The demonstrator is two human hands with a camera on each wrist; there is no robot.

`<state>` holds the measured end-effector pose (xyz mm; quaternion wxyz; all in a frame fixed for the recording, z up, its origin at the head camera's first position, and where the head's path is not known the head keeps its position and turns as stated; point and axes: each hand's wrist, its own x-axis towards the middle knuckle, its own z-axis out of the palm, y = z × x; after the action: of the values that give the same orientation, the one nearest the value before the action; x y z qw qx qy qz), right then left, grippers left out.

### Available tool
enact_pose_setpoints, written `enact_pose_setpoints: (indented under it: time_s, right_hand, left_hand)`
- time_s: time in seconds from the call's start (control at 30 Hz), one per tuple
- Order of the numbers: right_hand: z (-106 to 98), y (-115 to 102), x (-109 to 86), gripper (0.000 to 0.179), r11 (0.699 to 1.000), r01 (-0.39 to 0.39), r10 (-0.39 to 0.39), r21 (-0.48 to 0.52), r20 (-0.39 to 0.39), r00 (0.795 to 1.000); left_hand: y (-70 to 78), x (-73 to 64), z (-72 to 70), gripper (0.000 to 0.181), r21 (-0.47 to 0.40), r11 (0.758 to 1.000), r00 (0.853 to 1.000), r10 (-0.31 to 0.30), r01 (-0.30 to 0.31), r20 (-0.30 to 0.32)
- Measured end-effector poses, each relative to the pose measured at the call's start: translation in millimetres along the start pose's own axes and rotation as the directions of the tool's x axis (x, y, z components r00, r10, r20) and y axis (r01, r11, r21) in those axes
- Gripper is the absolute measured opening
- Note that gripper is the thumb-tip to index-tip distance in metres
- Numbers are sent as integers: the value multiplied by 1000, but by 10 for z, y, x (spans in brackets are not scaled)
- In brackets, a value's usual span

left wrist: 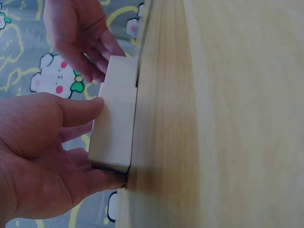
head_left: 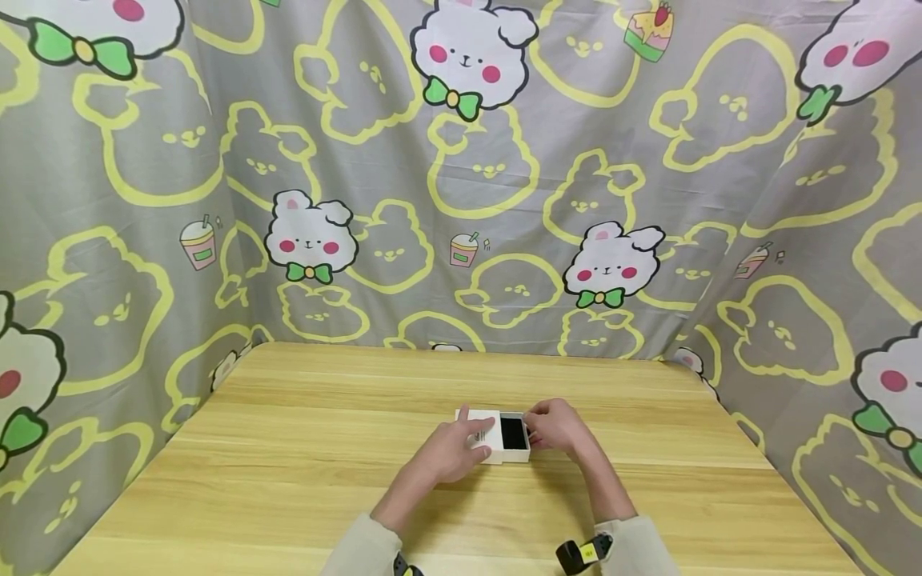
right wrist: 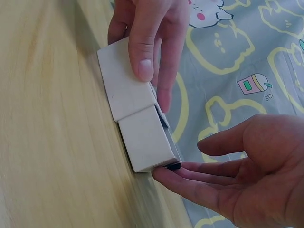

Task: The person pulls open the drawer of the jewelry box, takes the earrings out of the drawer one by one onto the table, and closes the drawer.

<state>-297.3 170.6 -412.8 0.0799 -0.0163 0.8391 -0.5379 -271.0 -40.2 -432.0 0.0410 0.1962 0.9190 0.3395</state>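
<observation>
A white drawer-style box (head_left: 487, 440) lies on the table, its inner tray (head_left: 515, 456) slid partly out to the right and showing a black inside (head_left: 514, 434). My left hand (head_left: 452, 450) grips the outer sleeve (left wrist: 114, 128), the thumb on its near side and the other fingers over its top and left end. At the tray's outer end is my right hand (head_left: 556, 426); in the right wrist view its fingertips (right wrist: 161, 175) touch that end beside a small black piece (right wrist: 175, 166), with the thumb standing apart from the box.
The box sits on a wood-grain table (head_left: 324, 416). Grey curtains (head_left: 389, 176) printed with rabbits and yellow outlines hang behind the table and along both sides. Black devices (head_left: 576, 555) are strapped at the wrists over light sleeves.
</observation>
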Motion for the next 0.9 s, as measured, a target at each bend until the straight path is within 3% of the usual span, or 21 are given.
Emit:
enact_pose_setpoints:
  time_s: [0.53, 0.9]
  right_hand:
    - [100, -5, 0, 25, 1000, 8, -9, -19, -49, 999]
    - [172, 1, 20, 29, 992, 46, -55, -119, -80, 995]
  left_hand:
    - [7, -6, 7, 48, 13, 1000, 1000, 14, -14, -8]
    - [-21, 6, 22, 48, -14, 1000, 1000, 9, -9, 2]
